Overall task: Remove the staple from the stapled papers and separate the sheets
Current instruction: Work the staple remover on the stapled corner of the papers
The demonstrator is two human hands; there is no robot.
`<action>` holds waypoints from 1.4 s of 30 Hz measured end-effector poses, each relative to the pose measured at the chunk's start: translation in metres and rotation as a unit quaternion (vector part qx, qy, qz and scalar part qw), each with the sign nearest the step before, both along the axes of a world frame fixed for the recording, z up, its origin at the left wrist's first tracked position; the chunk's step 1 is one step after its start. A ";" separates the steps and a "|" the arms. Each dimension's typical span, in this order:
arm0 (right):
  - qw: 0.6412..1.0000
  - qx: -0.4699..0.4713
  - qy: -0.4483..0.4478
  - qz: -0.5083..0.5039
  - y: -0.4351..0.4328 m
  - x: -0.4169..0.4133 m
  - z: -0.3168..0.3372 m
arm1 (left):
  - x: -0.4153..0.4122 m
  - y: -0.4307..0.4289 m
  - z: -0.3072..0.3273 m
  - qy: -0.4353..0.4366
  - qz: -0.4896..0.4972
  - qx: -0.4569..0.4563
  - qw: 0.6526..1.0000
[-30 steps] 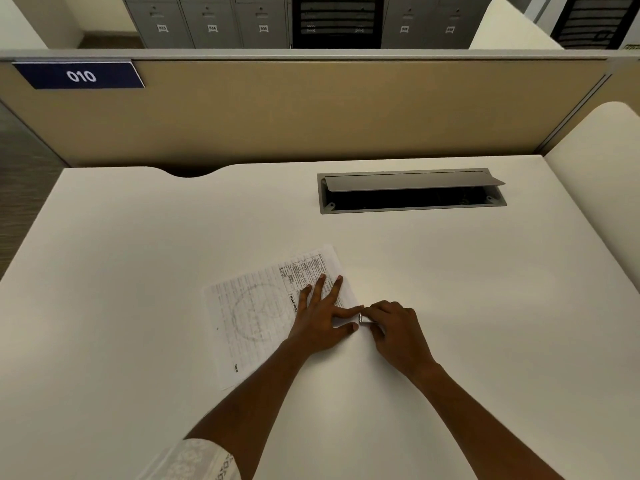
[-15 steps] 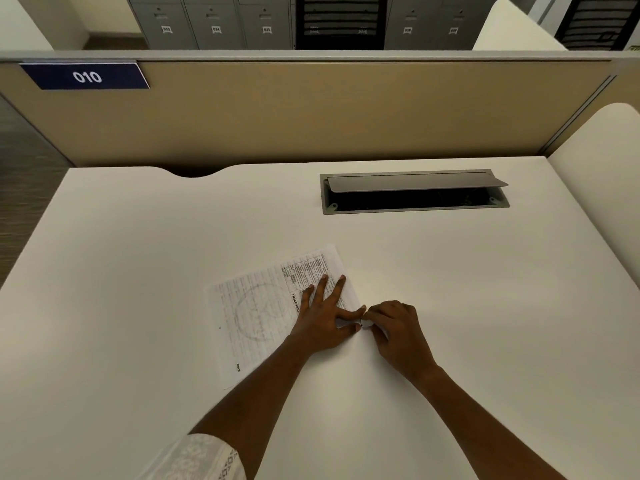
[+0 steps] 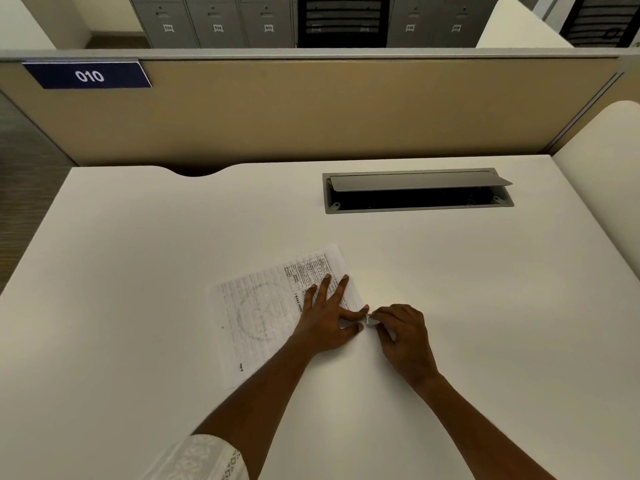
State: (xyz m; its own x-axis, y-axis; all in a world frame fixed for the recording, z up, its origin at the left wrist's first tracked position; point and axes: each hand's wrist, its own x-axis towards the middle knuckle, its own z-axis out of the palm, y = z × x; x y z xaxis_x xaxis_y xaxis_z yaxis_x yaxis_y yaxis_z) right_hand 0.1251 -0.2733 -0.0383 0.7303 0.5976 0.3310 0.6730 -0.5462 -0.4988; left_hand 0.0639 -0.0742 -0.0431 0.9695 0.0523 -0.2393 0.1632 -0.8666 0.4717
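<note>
The stapled papers (image 3: 263, 306), printed sheets with a faint round drawing, lie flat on the white desk (image 3: 138, 271). My left hand (image 3: 327, 317) presses on their right part with straight, spread fingers. Just right of it my right hand (image 3: 401, 332) has curled fingers that pinch a small silvery metal piece (image 3: 369, 319) at the papers' right corner, between my left thumb and index finger. I cannot tell whether that piece is a staple or a small tool. The corner itself is mostly hidden by both hands.
A grey cable box (image 3: 417, 192) with its lid ajar is set into the desk behind the papers. A tan partition (image 3: 311, 109) with a blue "010" label (image 3: 88, 76) closes the far side. Another white desk (image 3: 602, 174) adjoins on the right.
Both hands stay almost in place. My right fingers have shifted slightly at the paper's corner, and the silvery piece now shows more plainly between them.
</note>
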 end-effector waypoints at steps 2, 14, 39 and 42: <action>0.999 0.002 0.034 -0.020 -0.001 0.004 0.000 | -0.001 0.001 0.001 0.003 -0.004 0.004 1.000; 0.994 -0.065 0.085 0.027 0.006 0.011 0.013 | 0.000 0.001 -0.006 0.001 -0.004 0.039 0.999; 0.951 -0.023 0.296 -0.081 0.021 0.021 0.030 | 0.001 -0.002 -0.007 0.000 0.014 0.039 0.999; 0.936 -0.015 0.337 -0.097 0.021 0.022 0.032 | 0.001 -0.002 -0.007 0.000 0.013 0.040 0.999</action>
